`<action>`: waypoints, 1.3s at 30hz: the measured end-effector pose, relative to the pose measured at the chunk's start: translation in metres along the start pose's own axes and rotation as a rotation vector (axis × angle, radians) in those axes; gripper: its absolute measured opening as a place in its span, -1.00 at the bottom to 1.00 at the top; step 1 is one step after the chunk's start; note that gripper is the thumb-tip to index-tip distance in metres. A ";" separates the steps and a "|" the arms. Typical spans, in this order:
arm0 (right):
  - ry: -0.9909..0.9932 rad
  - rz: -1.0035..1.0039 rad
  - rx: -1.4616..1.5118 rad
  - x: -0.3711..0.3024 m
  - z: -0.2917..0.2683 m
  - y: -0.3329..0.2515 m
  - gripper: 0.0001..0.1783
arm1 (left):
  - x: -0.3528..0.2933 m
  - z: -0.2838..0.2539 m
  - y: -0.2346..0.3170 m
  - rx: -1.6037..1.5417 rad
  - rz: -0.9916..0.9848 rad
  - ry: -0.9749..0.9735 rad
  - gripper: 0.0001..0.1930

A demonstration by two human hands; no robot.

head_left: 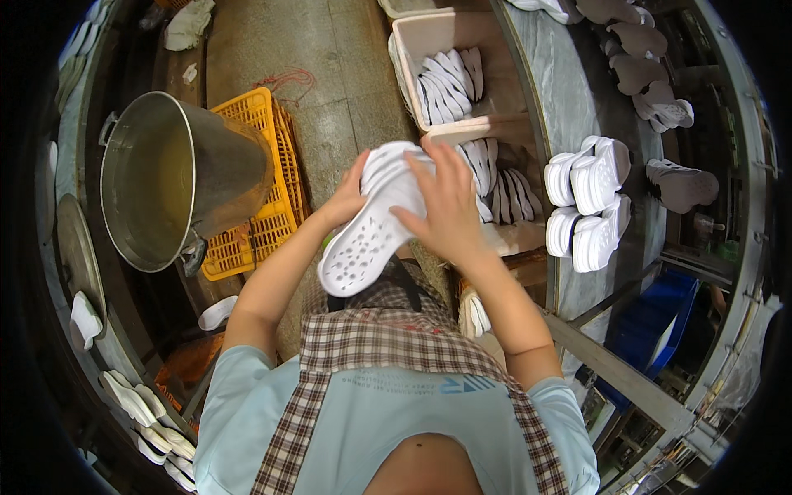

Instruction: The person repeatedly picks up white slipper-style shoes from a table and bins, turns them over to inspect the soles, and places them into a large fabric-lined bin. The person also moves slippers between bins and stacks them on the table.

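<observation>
A stack of white shoe soles point(363, 243) is held up in front of my apron, tilted, with the perforated heel end of the top one toward me. My left hand point(346, 198) grips the stack's left edge near the far end, its fingertips partly hidden. On the other side, my right hand point(450, 202) is wrapped over the right edge, thumb on the top face and fingers at the toe end, slightly blurred. Layered edges show at the far end. Just beyond my right hand, a pale bin point(503, 128) holds more white soles point(516, 196) standing on edge.
At left, a large metal pot point(194, 177) with yellowish liquid leans by a yellow crate point(285, 165). Another pale bin point(458, 25) holds soles farther off. Stacked white soles point(590, 173) stand on the grey right-hand bench point(561, 91). A blue bin point(652, 322) sits lower right.
</observation>
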State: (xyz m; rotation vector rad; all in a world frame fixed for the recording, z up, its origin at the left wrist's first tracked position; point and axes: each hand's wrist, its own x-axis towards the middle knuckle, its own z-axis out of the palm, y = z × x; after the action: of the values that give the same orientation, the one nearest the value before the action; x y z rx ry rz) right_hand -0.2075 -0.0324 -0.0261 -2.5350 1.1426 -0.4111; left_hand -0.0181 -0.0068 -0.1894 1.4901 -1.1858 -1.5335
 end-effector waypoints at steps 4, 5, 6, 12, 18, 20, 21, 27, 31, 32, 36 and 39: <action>-0.619 0.149 0.208 0.011 0.061 0.071 0.09 | -0.012 0.009 -0.016 0.374 -0.093 -0.349 0.05; -0.888 0.190 0.270 0.010 0.078 0.084 0.15 | -0.015 0.014 -0.024 0.355 -0.152 -0.459 0.08; -1.093 0.184 0.537 0.007 0.094 0.094 0.20 | -0.020 0.019 -0.032 0.362 -0.161 -0.526 0.07; -1.630 0.489 0.846 -0.057 0.158 0.101 0.48 | -0.043 0.036 -0.093 0.192 -0.348 -0.884 0.10; -1.674 0.602 1.166 -0.093 0.198 0.096 0.42 | -0.055 0.017 -0.123 -0.331 -0.649 -0.929 0.00; -1.670 0.720 1.341 -0.099 0.205 0.089 0.35 | -0.059 0.012 -0.127 -0.280 -0.683 -0.910 -0.08; -1.628 0.718 1.403 -0.101 0.208 0.085 0.30 | -0.060 0.010 -0.128 -0.241 -0.653 -0.912 -0.08; -1.406 0.681 1.448 -0.097 0.209 0.088 0.08 | -0.052 0.002 -0.128 -0.010 -0.596 -0.709 -0.18; -1.282 0.576 1.313 -0.101 0.200 0.091 0.03 | -0.049 -0.001 -0.121 -0.006 -0.566 -0.634 -0.22; -1.279 0.563 1.308 -0.102 0.199 0.091 0.02 | -0.049 -0.003 -0.119 -0.042 -0.587 -0.616 -0.27; -1.129 0.571 1.232 -0.107 0.192 0.105 -0.01 | -0.048 -0.023 -0.119 -0.187 -0.537 -0.061 -0.39; -0.941 0.766 1.189 -0.109 0.173 0.139 -0.07 | -0.040 -0.051 -0.132 -0.182 -0.384 0.521 -0.54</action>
State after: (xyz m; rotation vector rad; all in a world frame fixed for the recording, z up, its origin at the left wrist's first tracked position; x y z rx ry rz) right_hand -0.3020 -0.0055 -0.2531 -0.9152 0.9071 0.2578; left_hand 0.0521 0.0694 -0.2941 1.9080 -0.4670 -1.3163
